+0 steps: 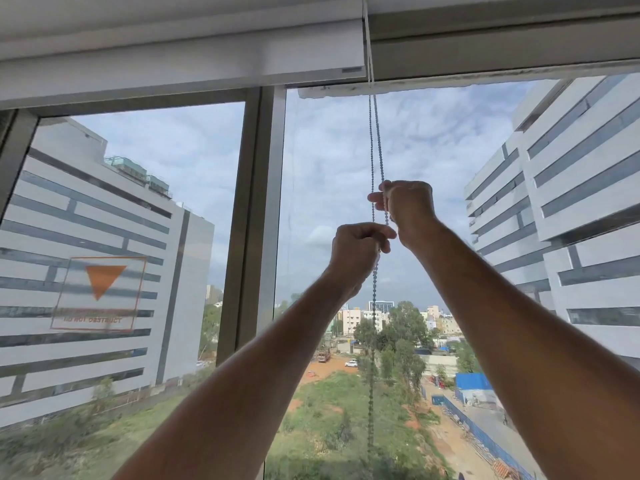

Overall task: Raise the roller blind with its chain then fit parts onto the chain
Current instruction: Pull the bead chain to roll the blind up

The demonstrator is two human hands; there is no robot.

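The beaded chain [375, 140] hangs as two strands from the top of the window, in front of the right-hand pane, and runs down past both raised hands toward the bottom of the view. The right hand [408, 207] is the higher one, its fingers curled round the chain and pinching it near the thumb; the left hand [358, 252] sits just below and to the left, fist closed on the chain as well. The roller blind [194, 53] is rolled almost fully up, its white bottom edge lying along the head of the left pane. A grey window mullion [258, 209] stands upright just left of the hands. On the left pane is an orange triangle sticker [100, 294] with mirrored lettering. Through the glass, white office blocks [571, 202] flank open ground with trees [398, 341].
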